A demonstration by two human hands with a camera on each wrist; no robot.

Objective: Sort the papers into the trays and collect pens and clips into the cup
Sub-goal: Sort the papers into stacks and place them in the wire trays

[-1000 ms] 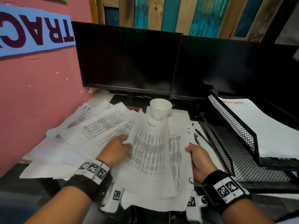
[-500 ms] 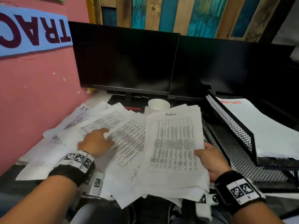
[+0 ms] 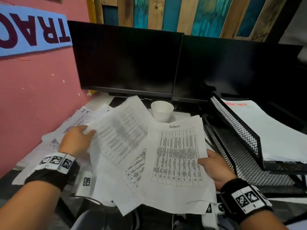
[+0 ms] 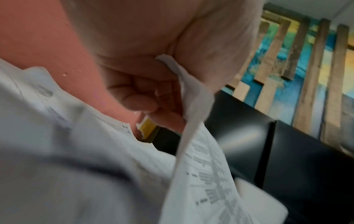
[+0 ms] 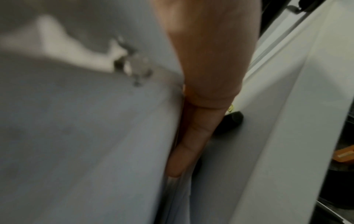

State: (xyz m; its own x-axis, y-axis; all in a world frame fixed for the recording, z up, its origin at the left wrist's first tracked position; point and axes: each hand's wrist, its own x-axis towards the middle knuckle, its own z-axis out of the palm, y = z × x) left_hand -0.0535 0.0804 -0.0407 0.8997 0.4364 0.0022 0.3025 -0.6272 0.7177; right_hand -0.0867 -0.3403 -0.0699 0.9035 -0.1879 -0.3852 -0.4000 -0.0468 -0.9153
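My right hand (image 3: 211, 165) grips the right edge of a stack of printed sheets topped by one headed "Admin" (image 3: 177, 155); in the right wrist view its fingers (image 5: 189, 136) lie under the stack (image 5: 86, 136). My left hand (image 3: 78, 140) pinches the corner of another printed sheet (image 3: 121, 130) and holds it lifted and blurred above the loose pile (image 3: 54, 141); the left wrist view shows that sheet (image 4: 201, 166) between thumb and fingers (image 4: 145, 103). A white paper cup (image 3: 162, 111) stands behind the papers. Black mesh trays (image 3: 239, 130) sit at the right.
Two dark monitors (image 3: 126, 58) stand at the back of the desk. The upper tray holds a white paper stack (image 3: 269, 130) with red writing. A pink wall (image 3: 33, 90) borders the left side. A sheet marked "I.T" (image 3: 86, 112) lies in the pile.
The right hand has kept the Admin stack and held it beside the trays. The left hand left the pile, took a sheet by its corner and lifted it.
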